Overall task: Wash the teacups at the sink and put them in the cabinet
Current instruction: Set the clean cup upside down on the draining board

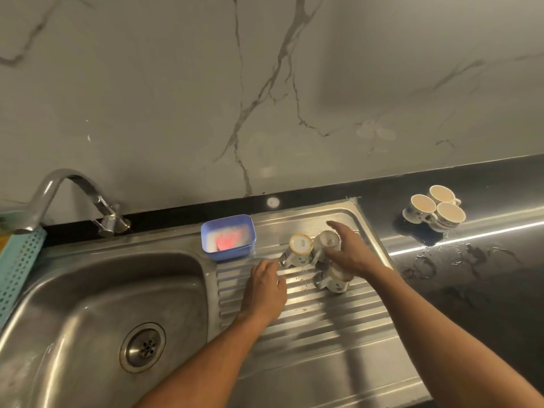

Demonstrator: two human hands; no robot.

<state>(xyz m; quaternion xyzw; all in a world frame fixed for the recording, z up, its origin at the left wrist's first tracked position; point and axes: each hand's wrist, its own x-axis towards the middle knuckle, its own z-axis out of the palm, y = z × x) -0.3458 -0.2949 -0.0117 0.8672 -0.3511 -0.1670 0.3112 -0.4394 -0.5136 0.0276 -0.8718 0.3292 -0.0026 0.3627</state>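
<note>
Head view: wet drainboard, inverted teacups crowded at its far end.
Right hand, fingers spread flat over them, could knock them together and chip rims. Left hand curls beside one handle; hold unclear. Upright teacups stand right of drainboard. Base stamp reads roughly "SISTA".

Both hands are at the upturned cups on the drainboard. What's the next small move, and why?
Probably curl the right hand round the upturned cup under it and lift it: it stands inverted with two others on the drainboard, seemingly washed, the left hand beside them.
</note>
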